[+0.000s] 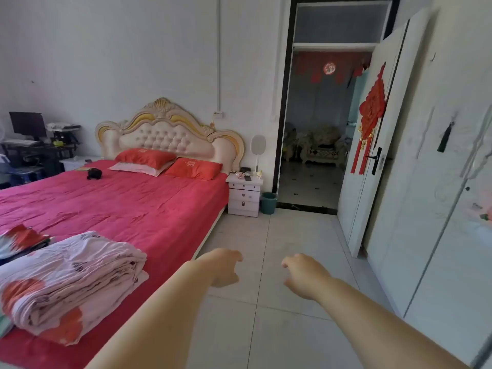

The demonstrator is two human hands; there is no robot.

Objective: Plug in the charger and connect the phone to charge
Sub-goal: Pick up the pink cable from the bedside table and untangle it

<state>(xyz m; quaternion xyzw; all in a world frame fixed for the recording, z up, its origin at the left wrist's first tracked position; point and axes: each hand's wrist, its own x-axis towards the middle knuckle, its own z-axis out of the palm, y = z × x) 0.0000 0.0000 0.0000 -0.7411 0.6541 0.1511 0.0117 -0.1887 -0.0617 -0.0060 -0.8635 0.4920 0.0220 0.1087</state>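
Nothing looks done yet: my left hand (222,267) and right hand (303,275) hang loosely curled and empty over the floor (279,262); I can't pick out charger or phone, perhaps on the far nightstand (245,194) below the wall socket (218,114)

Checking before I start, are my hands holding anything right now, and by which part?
Nothing is held: the left hand and right hand are both empty, out over the floor.

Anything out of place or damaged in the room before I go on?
Nothing stands out. The bed is made, the folded quilt lies neatly on it, the nightstand stands upright, and both hands, left hand and right hand, are empty.
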